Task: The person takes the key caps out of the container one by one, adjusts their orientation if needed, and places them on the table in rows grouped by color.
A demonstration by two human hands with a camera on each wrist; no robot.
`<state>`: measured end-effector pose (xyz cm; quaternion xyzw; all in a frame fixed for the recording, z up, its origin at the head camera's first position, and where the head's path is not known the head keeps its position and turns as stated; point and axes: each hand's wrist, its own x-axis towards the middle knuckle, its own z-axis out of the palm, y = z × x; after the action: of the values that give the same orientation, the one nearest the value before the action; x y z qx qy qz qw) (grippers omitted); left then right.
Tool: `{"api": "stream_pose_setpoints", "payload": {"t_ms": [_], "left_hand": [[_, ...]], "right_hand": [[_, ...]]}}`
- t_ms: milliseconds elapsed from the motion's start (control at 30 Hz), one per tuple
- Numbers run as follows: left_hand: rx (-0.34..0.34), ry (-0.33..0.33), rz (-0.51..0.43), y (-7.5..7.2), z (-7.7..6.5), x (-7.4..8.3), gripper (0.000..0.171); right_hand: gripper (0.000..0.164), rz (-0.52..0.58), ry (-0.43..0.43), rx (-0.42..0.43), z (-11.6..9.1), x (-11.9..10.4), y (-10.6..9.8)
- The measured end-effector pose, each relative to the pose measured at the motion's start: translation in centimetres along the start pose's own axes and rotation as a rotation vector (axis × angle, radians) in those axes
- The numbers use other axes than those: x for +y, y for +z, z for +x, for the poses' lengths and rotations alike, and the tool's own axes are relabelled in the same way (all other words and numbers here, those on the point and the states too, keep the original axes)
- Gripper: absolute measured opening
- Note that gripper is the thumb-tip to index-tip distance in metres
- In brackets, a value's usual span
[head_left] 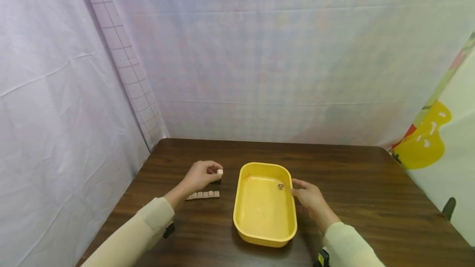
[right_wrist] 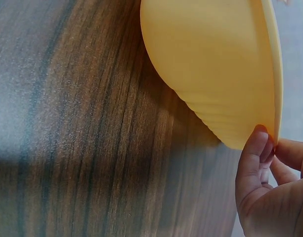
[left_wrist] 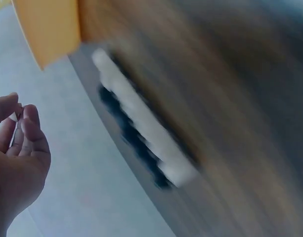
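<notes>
My left hand pinches a small white keycap between thumb and fingertips, above the table left of the yellow tray. Below that hand runs a row of cream keycaps, partly covered by the forearm. Blurred in the left wrist view, the white row lies beside a dark row. My right hand grips the tray's right rim, thumb on the rim and fingers against the outer wall. Inside the tray, near its right wall, lies a small dark-edged square piece.
The brown wood-grain table carries everything. A white sheet hangs behind its far edge, and another white curtain closes the left side. On the right hangs a cloth with a yellow print.
</notes>
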<state>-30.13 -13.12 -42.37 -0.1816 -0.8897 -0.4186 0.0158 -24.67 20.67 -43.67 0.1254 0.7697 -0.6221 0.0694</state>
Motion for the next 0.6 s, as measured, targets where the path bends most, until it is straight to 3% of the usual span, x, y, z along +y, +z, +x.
{"api": "stream_pose_setpoints", "payload": {"t_ms": [167,300,600], "left_hand": [[0.072,-0.033,0.052,-2.6,-2.3,-3.1,0.022],[0.090,-0.062,0.073,-4.2,-4.0,-5.4,0.021],[0.066,-0.134,0.159,-5.9,-6.1,-8.7,0.012]], "right_hand": [[0.049,-0.008,0.009,0.001,-0.1,-0.1,0.0],[0.049,-0.001,0.012,-0.002,-0.1,-0.2,0.0],[0.049,0.006,0.002,-0.007,-0.1,-0.1,-0.1]]}}
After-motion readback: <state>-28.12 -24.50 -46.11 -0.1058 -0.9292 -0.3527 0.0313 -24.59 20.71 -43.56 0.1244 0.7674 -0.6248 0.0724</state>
